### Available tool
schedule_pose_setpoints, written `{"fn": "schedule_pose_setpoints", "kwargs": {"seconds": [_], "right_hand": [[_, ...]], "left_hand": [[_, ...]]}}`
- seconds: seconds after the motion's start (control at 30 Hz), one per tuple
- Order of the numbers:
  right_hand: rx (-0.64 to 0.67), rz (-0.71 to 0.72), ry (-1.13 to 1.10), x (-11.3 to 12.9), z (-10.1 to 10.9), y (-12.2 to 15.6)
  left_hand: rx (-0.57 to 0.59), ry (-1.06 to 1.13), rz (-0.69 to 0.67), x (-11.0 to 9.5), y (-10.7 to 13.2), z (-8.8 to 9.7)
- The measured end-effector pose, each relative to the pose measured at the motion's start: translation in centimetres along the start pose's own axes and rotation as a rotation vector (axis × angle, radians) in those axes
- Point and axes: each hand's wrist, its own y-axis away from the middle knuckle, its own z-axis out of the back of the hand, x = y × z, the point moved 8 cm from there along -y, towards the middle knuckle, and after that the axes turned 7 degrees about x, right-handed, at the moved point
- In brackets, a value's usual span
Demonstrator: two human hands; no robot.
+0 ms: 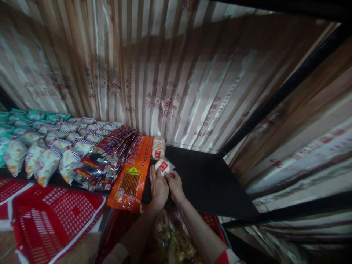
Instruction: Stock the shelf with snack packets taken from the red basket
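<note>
Both hands are at a small clear packet of round white cakes (162, 167) with a red label, just above the black shelf. Against its left and lower side lie the fingers of my left hand (158, 187). My right hand (175, 184) pinches the right edge with thumb and fingers. Directly behind it, a similar packet of white rounds (158, 148) rests on the shelf. An orange snack bag (133, 176) picturing brown sticks lies flat, close to my left hand. The underside of the held packet is hidden.
Dark snack packets (103, 156) overlap left of the orange bag, beside white pillow bags (46, 163) and green ones (24, 116). The black shelf (206, 179) extends right to a slanted post (275, 99). A red basket of packets (176, 238) sits below my forearms, another red basket (55, 216) at left.
</note>
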Motion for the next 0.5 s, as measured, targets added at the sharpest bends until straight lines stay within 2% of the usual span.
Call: {"fn": "schedule_pose_setpoints", "kwargs": {"seconds": [0.13,0.23,0.3,0.5], "right_hand": [[-0.050,-0.051,-0.120,-0.8,0.0,1.0],[-0.009,-0.073,-0.115,-0.9,-0.5,1.4],[0.008,-0.081,-0.120,-1.0,-0.8,1.8],[-0.007,-0.149,-0.337,-2.0,-1.7,3.4]], "left_hand": [[-0.051,0.107,0.060,-0.4,0.3,0.6],[-0.053,0.199,0.113,-0.5,0.3,0.7],[-0.053,0.260,0.112,-0.7,0.4,0.9],[-0.092,0.310,0.103,-0.7,0.2,2.3]]}}
